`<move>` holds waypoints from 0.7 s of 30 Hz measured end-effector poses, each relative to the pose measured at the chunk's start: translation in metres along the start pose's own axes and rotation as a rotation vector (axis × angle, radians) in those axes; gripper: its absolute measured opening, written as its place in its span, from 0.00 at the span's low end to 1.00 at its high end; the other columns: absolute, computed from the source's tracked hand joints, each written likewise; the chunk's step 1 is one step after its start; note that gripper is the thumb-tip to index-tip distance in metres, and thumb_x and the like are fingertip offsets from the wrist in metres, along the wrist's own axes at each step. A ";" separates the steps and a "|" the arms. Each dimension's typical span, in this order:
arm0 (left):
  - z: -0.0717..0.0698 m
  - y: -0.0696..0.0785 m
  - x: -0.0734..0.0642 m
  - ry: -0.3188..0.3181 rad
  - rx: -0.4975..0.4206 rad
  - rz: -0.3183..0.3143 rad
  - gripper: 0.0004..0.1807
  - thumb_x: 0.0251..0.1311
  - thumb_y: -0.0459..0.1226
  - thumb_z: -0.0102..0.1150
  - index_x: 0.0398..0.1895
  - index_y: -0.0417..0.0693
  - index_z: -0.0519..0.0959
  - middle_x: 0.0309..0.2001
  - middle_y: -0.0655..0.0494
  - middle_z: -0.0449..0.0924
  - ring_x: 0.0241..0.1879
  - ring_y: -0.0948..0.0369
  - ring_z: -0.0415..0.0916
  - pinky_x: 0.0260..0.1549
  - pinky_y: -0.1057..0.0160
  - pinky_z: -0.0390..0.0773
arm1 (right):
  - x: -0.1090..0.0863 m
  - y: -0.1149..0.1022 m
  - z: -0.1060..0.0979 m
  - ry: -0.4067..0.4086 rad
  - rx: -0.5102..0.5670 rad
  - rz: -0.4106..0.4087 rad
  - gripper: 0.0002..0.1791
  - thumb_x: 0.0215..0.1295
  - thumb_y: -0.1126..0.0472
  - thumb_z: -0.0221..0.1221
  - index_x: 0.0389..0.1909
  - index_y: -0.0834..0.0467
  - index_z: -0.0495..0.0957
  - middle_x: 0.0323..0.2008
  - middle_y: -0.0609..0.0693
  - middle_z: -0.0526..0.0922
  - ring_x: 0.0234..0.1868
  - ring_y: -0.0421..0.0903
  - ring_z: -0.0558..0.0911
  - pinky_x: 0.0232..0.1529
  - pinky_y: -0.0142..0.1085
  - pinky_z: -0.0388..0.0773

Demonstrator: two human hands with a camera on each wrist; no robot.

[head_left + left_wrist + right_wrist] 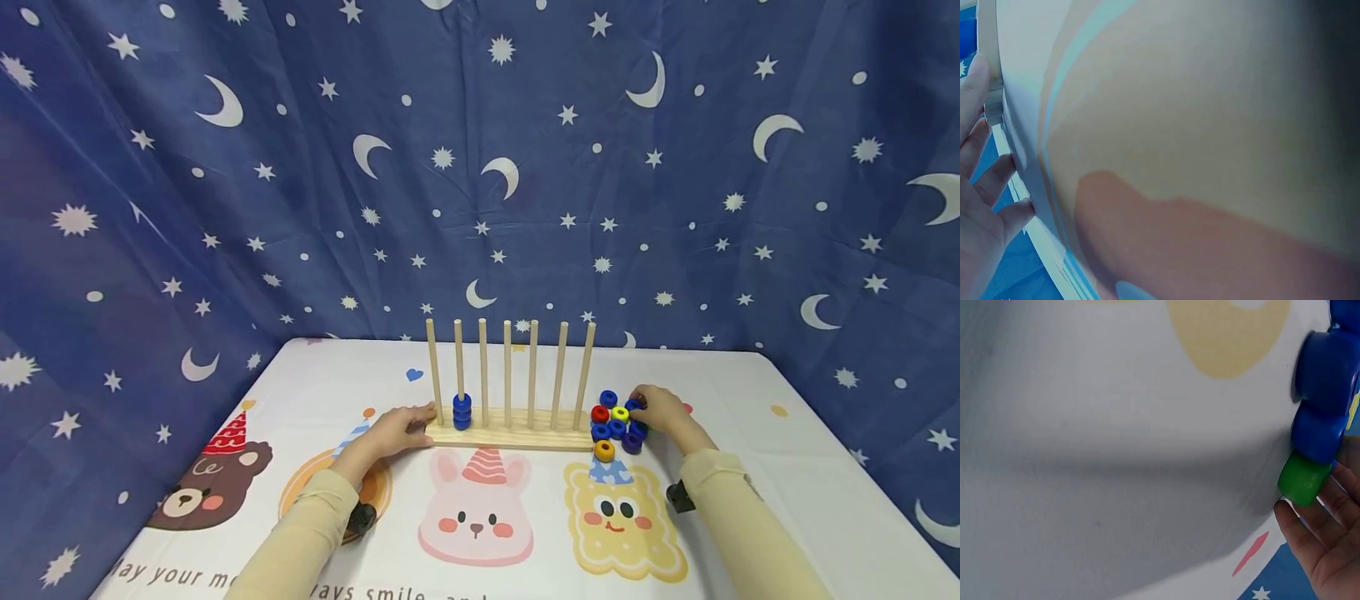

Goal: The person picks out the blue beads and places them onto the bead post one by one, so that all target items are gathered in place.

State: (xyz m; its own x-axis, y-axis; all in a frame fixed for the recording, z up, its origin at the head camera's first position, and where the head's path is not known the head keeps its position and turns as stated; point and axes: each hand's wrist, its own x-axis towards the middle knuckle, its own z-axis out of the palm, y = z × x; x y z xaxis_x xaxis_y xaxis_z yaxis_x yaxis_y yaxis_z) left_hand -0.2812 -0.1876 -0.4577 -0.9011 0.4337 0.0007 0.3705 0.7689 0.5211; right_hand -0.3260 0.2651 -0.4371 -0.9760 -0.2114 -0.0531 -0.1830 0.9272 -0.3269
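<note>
A wooden peg rack (510,437) stands on the table, its upright pegs in a row. Several blue beads (462,413) are stacked on the second peg from the left. My left hand (395,431) holds the rack's left end, thumb at the front and fingers behind. By the rack's right end lies a cluster of beads: a red bead (600,414), a yellow bead (619,413), an orange bead (604,451) and several blue ones. My right hand (666,412) reaches over the cluster's right side, fingertips at a blue bead. In the right wrist view, fairly straight fingers touch a green bead (1305,480).
A white tablecloth (375,375) with cartoon animal prints covers the table. Behind and at the sides hangs a dark blue curtain (450,250) with moons and stars. Black wrist devices sit under both sleeves, such as the left device (362,519).
</note>
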 end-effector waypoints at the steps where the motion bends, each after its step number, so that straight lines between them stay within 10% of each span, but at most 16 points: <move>1: 0.000 0.000 0.000 0.001 0.002 -0.002 0.31 0.55 0.41 0.64 0.61 0.37 0.72 0.66 0.43 0.66 0.66 0.41 0.62 0.65 0.44 0.62 | 0.000 0.000 -0.001 0.001 0.012 0.002 0.15 0.58 0.64 0.59 0.42 0.71 0.76 0.37 0.66 0.81 0.40 0.58 0.79 0.47 0.54 0.75; 21: -0.003 0.003 -0.001 -0.004 -0.011 0.008 0.30 0.55 0.40 0.64 0.60 0.36 0.72 0.65 0.41 0.66 0.65 0.41 0.62 0.65 0.44 0.62 | -0.003 -0.002 -0.002 0.061 0.121 0.090 0.19 0.65 0.61 0.55 0.47 0.74 0.73 0.42 0.71 0.78 0.44 0.64 0.77 0.47 0.55 0.74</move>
State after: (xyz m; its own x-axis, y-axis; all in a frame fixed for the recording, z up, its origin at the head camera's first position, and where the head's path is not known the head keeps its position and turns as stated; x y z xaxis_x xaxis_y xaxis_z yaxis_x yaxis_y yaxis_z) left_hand -0.2797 -0.1876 -0.4532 -0.8973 0.4415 0.0015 0.3751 0.7605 0.5301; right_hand -0.3225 0.2646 -0.4342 -0.9939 -0.1059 -0.0309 -0.0820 0.8965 -0.4353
